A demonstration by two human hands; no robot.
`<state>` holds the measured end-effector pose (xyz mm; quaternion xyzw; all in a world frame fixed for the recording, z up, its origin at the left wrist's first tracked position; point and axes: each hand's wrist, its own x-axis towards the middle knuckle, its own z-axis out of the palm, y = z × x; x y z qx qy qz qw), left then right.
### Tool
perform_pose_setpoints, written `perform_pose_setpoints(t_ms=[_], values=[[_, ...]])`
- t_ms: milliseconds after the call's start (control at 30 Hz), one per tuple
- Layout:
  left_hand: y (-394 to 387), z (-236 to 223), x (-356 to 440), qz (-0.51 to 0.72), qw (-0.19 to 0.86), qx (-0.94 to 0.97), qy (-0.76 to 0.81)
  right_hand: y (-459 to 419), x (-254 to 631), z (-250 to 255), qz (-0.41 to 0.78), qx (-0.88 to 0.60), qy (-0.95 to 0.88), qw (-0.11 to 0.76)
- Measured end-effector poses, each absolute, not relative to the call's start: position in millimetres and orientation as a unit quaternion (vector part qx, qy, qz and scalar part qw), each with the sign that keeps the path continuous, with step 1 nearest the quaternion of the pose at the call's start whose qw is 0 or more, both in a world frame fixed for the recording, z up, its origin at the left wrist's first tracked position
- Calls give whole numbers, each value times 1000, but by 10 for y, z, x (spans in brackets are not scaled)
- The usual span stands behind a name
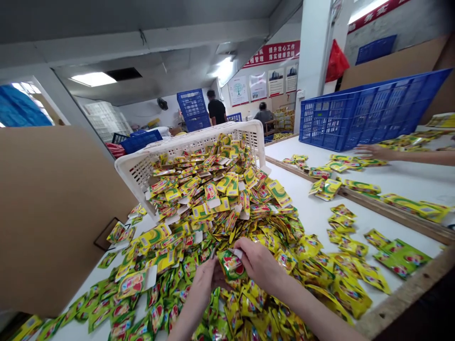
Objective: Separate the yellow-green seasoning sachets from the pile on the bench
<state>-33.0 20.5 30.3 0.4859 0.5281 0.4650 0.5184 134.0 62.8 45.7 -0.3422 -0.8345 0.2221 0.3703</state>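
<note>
Glossy crinkled packet (pixel 231 266), thin cartons (pixel 131 284), perforated plastic crate (pixel 135 176)

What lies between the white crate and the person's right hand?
A heap of mostly yellow boxes lies nearest the white crate, then yellow packets nearer the right hand; the head view shows this.

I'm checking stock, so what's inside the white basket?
The white basket holds a jumbled heap of small, mostly yellow boxes, some showing white flaps, spilling out toward the person. Whatever lies deeper, beneath the top layer, is covered and can't be seen.
</note>
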Motion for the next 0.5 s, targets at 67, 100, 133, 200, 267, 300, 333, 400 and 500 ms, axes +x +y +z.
perform_pose_setpoints(t_ms=[67, 100, 133, 200, 267, 300, 333, 400, 500], values=[[166, 310, -233, 476, 496, 495, 531, 605, 1330, 396, 202, -341, -837, 378], [158, 312, -193, 478, 482, 504, 534, 590, 1343, 369, 201, -343, -829, 395], [158, 314, -155, 477, 469, 516, 535, 574, 1367, 349, 218, -350, -809, 418], [183, 319, -75, 470, 446, 544, 533, 552, 1436, 320, 328, -370, -738, 460], [244, 322, 20, 460, 422, 581, 522, 553, 1521, 295, 502, -354, -648, 450], [290, 324, 70, 456, 404, 602, 516, 563, 1569, 282, 571, -335, -611, 435], [351, 326, 115, 453, 381, 622, 513, 580, 1622, 268, 612, -318, -584, 428], [529, 336, 175, 452, 323, 652, 516, 625, 1747, 249, 622, -316, -557, 451], [950, 370, 124, 451, 230, 674, 538, 681, 1969, 262, 578, -351, -552, 487]])
